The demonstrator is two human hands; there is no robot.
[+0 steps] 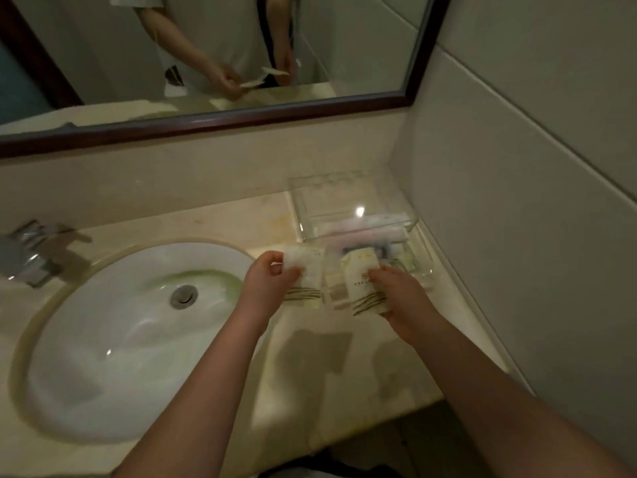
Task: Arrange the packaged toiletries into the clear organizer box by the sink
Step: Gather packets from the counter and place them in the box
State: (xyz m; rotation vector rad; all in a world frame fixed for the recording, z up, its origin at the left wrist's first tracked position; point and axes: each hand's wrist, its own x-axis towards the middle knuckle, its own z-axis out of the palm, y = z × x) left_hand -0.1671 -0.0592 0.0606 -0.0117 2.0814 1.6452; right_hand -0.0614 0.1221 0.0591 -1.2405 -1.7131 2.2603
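Note:
My left hand [272, 281] pinches a cream toiletry packet [310, 284] with dark wavy lines, just right of the sink. A similar cream packet [365, 288] is gripped in my right hand [400, 298], in front of the clear organizer box [410, 222]. Between the two packets a third small packet [334, 284] lies on the counter. The box stands in the corner against the right wall, its lid tilted up. Inside it lie long pink and white wrapped items [365, 229] and other small packets that I cannot make out.
The white oval sink [120, 339] with its drain fills the left of the beige counter [344, 374]. A chrome faucet [31, 253] stands at far left. A framed mirror [206, 125] hangs above. The tiled wall [517, 236] closes the right side.

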